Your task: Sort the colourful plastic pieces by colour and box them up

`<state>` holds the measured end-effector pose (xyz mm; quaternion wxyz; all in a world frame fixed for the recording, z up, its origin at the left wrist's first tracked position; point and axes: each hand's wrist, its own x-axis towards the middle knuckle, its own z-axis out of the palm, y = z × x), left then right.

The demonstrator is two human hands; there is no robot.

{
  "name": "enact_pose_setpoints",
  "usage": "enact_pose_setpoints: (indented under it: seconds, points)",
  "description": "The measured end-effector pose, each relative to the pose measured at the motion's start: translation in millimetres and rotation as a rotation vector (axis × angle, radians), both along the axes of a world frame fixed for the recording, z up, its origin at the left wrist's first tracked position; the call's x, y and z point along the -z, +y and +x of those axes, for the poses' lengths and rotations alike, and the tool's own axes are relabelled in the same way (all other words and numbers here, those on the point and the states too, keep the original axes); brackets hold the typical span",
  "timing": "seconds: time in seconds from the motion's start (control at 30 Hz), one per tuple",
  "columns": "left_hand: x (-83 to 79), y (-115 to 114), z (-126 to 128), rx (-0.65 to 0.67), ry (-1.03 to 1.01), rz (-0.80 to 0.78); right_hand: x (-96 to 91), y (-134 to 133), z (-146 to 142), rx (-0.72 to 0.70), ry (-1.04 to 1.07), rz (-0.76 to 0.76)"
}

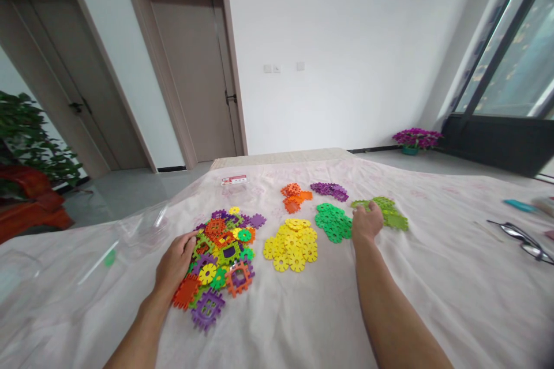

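Observation:
My left hand [175,260] rests against the left side of a mixed pile of plastic interlocking pieces [216,253], its fingers loosely stretched over the edge. The pile mixes square and round notched pieces in purple, orange, yellow and greens. My right hand [367,221] is at the near left side of a group of light green square pieces [393,216], fingers closed on a light green piece [360,204] whose grip is partly hidden. Left of that hand lie green notched discs [333,222], and yellow flower-shaped discs [292,245] are heaped between the hands.
Orange pieces [294,197] and purple pieces [329,190] form small groups farther back on the cloth-covered table [311,323]. Clear plastic packaging [142,222] lies at the left, with a red-and-white label [234,180] behind. Eyeglasses [521,239] and a blue item [519,206] are at the right.

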<state>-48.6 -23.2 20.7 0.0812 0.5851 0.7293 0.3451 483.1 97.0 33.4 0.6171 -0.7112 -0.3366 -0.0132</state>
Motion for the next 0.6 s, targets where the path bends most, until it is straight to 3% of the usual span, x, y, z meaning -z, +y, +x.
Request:
enact_pose_setpoints:
  seconds: [0.1,0.2,0.27,0.4,0.47,0.6]
  points:
    - [0.5,1,0,-0.005,0.005,0.002,-11.5,-3,-17,0.077,-0.082,0.057]
    - [0.7,1,-1,0.003,-0.010,0.026,-24.6,-9,-58,-0.184,-0.225,0.121]
    - [-0.5,0,0,-0.003,-0.049,0.053,-30.3,-17,-94,-0.445,-0.329,0.141]
    - [-5.5,-3,0,-0.138,-0.191,0.119,-35.7,-44,-163,-0.876,-0.597,0.037]
    - [-7.5,-5,0,-0.226,-0.237,0.135,-36.7,-61,-189,-1.036,-0.757,-0.023]
    - [-7.0,-5,-2,-0.267,-0.260,0.132,-33.5,-85,-220,-1.157,-0.953,-0.102]
